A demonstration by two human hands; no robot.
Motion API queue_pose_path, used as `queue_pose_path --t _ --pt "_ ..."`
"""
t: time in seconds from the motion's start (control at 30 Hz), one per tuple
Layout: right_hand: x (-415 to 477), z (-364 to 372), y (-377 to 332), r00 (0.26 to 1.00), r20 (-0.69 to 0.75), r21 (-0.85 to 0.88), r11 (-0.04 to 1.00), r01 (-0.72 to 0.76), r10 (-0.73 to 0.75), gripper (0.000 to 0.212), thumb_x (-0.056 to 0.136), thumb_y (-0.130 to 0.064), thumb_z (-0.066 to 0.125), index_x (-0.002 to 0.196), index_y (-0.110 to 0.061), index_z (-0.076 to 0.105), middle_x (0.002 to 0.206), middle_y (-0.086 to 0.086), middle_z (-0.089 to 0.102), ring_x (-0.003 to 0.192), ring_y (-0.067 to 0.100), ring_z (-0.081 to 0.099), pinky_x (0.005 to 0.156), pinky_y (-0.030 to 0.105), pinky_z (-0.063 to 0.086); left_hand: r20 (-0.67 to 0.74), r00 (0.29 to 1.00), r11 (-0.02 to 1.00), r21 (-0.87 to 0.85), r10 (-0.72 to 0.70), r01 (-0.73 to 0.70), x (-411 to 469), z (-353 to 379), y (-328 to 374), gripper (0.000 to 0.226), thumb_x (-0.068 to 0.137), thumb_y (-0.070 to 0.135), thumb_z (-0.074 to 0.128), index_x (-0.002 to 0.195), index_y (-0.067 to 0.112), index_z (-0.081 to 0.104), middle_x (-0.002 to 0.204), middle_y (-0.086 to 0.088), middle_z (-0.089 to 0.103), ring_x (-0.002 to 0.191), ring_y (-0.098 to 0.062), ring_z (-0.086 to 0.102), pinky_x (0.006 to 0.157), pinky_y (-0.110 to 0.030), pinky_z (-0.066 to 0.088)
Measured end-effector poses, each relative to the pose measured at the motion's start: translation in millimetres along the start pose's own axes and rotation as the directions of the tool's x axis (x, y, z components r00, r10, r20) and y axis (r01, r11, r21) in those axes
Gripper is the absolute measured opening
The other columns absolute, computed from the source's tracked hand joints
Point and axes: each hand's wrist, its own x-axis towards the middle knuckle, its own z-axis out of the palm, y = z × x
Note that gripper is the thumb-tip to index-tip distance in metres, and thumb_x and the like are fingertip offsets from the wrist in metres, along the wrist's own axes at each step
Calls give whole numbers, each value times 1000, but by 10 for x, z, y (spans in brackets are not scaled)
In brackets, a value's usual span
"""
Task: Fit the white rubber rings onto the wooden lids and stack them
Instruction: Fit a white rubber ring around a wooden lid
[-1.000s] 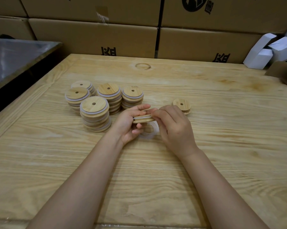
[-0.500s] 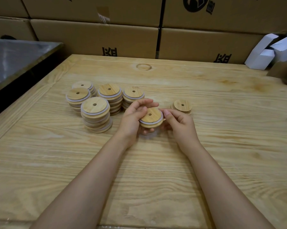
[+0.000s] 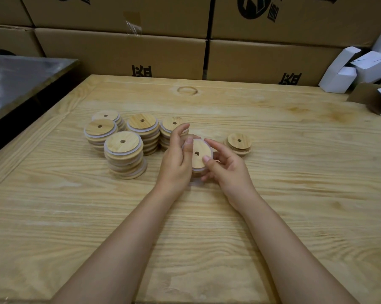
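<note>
Wooden lid between fingers of both hands

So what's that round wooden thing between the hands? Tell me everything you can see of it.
The lid is a round disc of pale, grained wood with a small hole through its centre. A white ring shows along its rim. It is off the table, tilted with its face towards the camera. The left hand grips its left edge, and the right hand pinches its right side, thumb on the face.
</note>
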Motion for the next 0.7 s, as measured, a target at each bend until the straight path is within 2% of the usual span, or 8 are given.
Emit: queue_pose_path --t 0.1,0.17,0.23,0.33,0.47,0.57,0.63,0.7 --pt "47 27 -24 981 -191 8 1000 30 -28 39 91 2 54 126 -16 53 82 3 56 54 4 56 52 21 54 -183 983 997 70 4 9 8 -29 -3 31 97 27 32 118 15 51 86 9 67 74 -2 60 72 -19 46" --pt "85 -17 -70 955 -293 -15 999 51 -53 40 92 0 54 130 -13 52 79 1 53 50 3 55 54 22 54 -305 952 998 34 -36 49 13 -69 -19 23 92 23 34 96 19 57 64 11 62 58 -5 56 64 -28 47" --pt "128 -48 -130 942 -331 -13 998 60 -61 40 92 -3 55 131 -13 52 84 4 54 49 6 57 58 23 55 -357 930 996 -8 -84 87 14 -103 -15 22 86 20 35 77 24 54 49 9 54 51 -10 53 59 -33 45" --pt "277 -18 -175 937 -350 -63 998 -14 -9 41 92 -8 57 133 -11 51 91 7 59 48 8 59 64 29 58 -344 931 991 17 -120 133 17 -117 -16 23 80 19 36 65 29 51 46 10 49 49 -20 48 55 -37 43" --pt "545 62 -167 931 -357 -352 911 -215 82 41 94 -14 54 134 -9 49 111 7 63 51 16 62 76 37 56 -291 942 982 30 -167 184 20 -114 -41 23 78 20 36 61 27 51 43 12 48 45 -16 43 53 -33 38" --pt "670 113 -149 928 -351 -515 803 -302 124 33 94 -15 52 125 -2 53 100 10 65 47 12 62 67 34 56 -269 949 983 42 -163 180 20 -108 -29 23 77 19 37 60 27 50 43 11 49 43 -13 42 50 -30 35" --pt "727 150 -149 921 -354 -556 756 -345 160 37 95 -16 51 129 -2 49 115 13 62 45 11 61 55 27 54 -261 952 983 48 -157 175 19 -108 -14 23 76 18 37 60 27 50 42 10 48 44 -14 42 50 -32 36" --pt "744 173 -154 922 -338 -586 725 -363 188 38 95 -13 48 131 -2 46 124 14 55 52 16 64 60 27 56 -253 955 983 60 -152 172 21 -108 -4 23 76 18 37 60 26 51 42 9 46 45 -14 43 49 -35 37"
